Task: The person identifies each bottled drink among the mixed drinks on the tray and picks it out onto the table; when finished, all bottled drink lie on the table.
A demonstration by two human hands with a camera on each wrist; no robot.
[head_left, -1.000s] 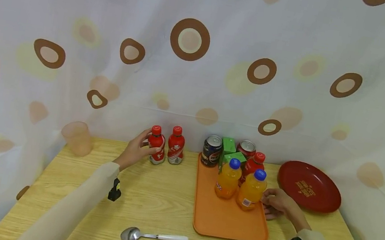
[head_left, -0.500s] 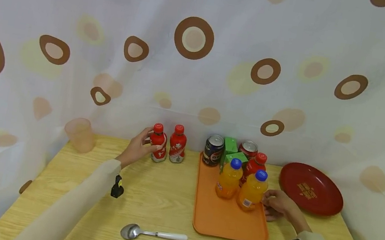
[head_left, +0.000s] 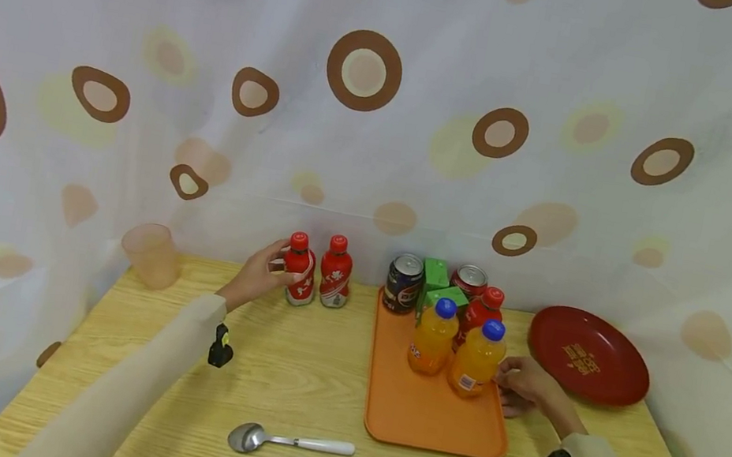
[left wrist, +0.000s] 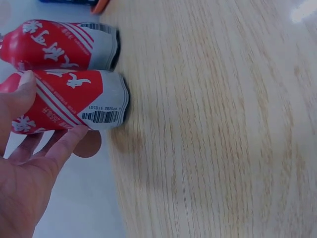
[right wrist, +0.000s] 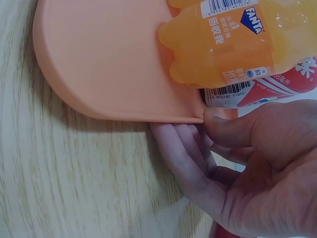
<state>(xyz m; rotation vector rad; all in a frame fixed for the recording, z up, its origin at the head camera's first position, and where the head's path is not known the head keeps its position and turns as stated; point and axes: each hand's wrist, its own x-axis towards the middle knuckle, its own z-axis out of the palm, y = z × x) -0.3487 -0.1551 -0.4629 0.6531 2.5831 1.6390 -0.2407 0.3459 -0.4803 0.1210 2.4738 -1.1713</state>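
Evidently, little has altered over the last second: both hands keep nearly the same places, and the slight shift of the whole scene reads as head movement. The left hand (head_left: 254,275), left of centre in the head view, grasps the held red bottle (head_left: 303,292) between thumb and fingers. That bottle stands about upright at the back of the table (head_left: 283,391), just beside the second red bottle (head_left: 335,279). The right hand (head_left: 530,384), right of centre, pinches the edge of the orange tray (head_left: 432,423), thumb above the rim and fingers below. In this inspector's judgement, the work in hand is at a pause, with the held bottle still off the tray.

Containers were noted next. The tray, right of centre, bears a dark blue can (head_left: 403,286) at its upper left corner, two green cartons (head_left: 435,275), a red can (head_left: 470,277) (its base is hidden), a third red bottle (head_left: 485,311) and two orange drink bottles (head_left: 432,343) in front, both blue-capped. At mid left is a translucent cup (head_left: 150,258), contents not discernible. At mid right lies a red plate (head_left: 625,361) with gold lettering; a spoon (head_left: 303,443) lies at lower centre.
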